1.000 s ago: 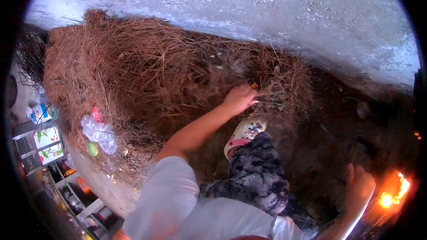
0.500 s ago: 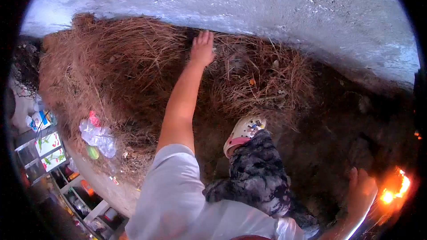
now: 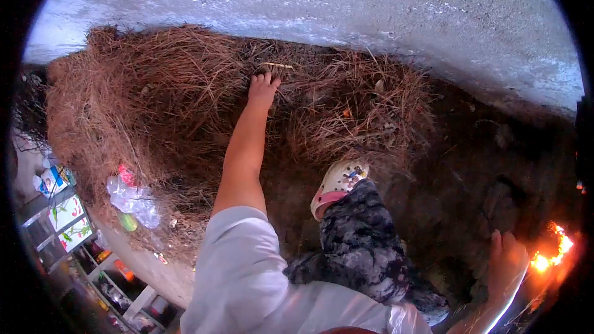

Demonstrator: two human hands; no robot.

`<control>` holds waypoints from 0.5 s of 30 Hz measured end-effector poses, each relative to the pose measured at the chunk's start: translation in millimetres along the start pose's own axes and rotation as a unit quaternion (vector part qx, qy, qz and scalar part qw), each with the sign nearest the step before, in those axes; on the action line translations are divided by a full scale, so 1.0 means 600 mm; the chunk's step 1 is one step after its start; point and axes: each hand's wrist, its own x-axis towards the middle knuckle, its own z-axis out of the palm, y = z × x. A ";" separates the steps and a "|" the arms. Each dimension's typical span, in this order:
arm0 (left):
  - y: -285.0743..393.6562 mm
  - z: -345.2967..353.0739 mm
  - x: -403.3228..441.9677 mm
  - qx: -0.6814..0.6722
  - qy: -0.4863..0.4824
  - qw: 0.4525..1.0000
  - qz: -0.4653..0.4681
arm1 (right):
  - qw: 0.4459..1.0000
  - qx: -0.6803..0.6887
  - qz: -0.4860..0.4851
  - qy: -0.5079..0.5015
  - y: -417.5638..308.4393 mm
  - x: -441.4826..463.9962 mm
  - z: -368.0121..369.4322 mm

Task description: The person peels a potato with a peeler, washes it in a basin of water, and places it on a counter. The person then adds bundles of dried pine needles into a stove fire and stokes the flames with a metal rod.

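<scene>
My left hand reaches out over the heap of dry brown straw, its fingers spread and touching the strands, with nothing gripped. Just beyond its fingertips lies a thin pale stalk. At the lower right my right hand is curled closed close to a bright fire; what it holds, if anything, is too dark to make out. A looser patch of straw lies between the wall and my shoe.
A rough grey wall runs behind the straw. My cream clog is on the dark floor. Clear plastic bags rest on the straw's left side. Shelves with bottles stand at the lower left, and dark twigs at the far left.
My left hand has moved left from the looser straw near the shoe, up close to the wall, then slightly back down. My right hand has stayed beside the fire.
</scene>
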 end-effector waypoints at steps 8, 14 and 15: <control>0.011 0.050 0.018 0.063 0.089 0.994 0.012 | 0.998 -0.005 -0.035 0.059 0.006 -0.002 0.011; 0.027 -0.005 0.007 0.072 0.055 0.996 -0.003 | 0.998 0.051 -0.007 0.030 0.016 -0.002 0.022; 0.022 -0.011 0.005 0.108 0.062 0.992 0.021 | 0.998 0.066 0.000 0.020 0.017 -0.002 0.023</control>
